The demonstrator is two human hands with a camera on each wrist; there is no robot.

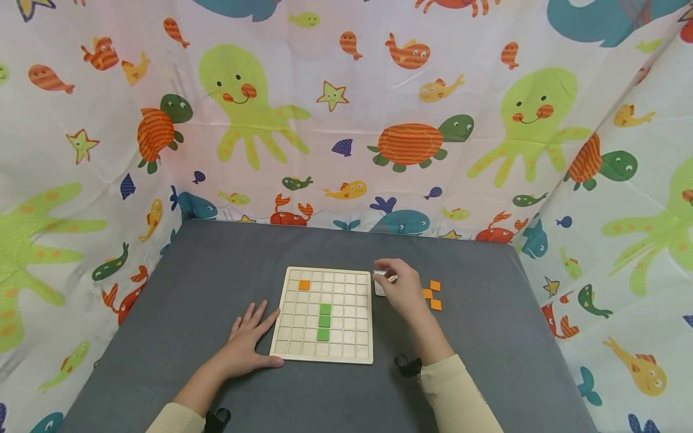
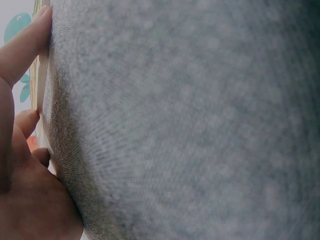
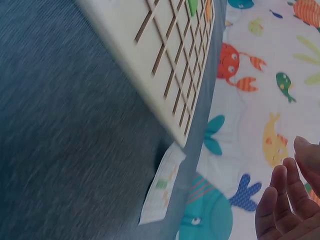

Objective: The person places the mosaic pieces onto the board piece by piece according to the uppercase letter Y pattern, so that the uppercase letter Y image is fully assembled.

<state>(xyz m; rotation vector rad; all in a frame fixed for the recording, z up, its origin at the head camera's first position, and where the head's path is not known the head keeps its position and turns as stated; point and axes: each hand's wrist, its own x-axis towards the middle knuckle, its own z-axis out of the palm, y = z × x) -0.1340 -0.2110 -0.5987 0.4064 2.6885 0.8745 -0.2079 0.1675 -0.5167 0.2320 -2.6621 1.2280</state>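
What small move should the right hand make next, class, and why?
Probably the right hand should take a loose orange tile: it seems to hold nothing, such tiles lie near it, and the board, touched at its edge by the left hand, has many bare squares.

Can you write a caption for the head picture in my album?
Left hand touching a board with three green tiles and one orange tile, right hand near a card.
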